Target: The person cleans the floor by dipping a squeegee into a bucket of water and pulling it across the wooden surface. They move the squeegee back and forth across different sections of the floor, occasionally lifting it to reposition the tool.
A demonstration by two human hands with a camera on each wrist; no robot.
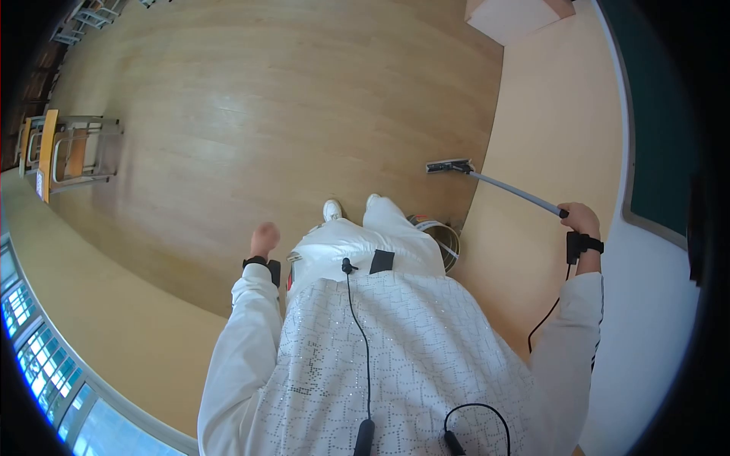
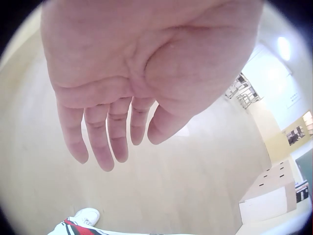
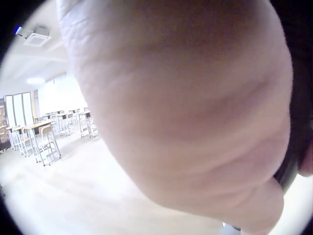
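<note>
In the head view my right hand (image 1: 582, 219) grips the dark upper end of a mop's grey pole (image 1: 517, 188). The pole slants down to the left, and its narrow flat mop head (image 1: 447, 166) lies at the floor close to the wall. Up close in the right wrist view, the palm fills most of the picture and hides the grip. My left hand (image 1: 264, 239) hangs free beside the left hip. Its fingers (image 2: 100, 139) droop loosely in the left wrist view, with nothing in them.
A round bin (image 1: 450, 249) stands beside the right leg, near the wall (image 1: 547, 129). Desks and chairs (image 1: 76, 152) are at the left. A pale box-like cabinet (image 1: 517, 21) stands against the wall ahead, and a green chalkboard (image 1: 661, 137) hangs at the right.
</note>
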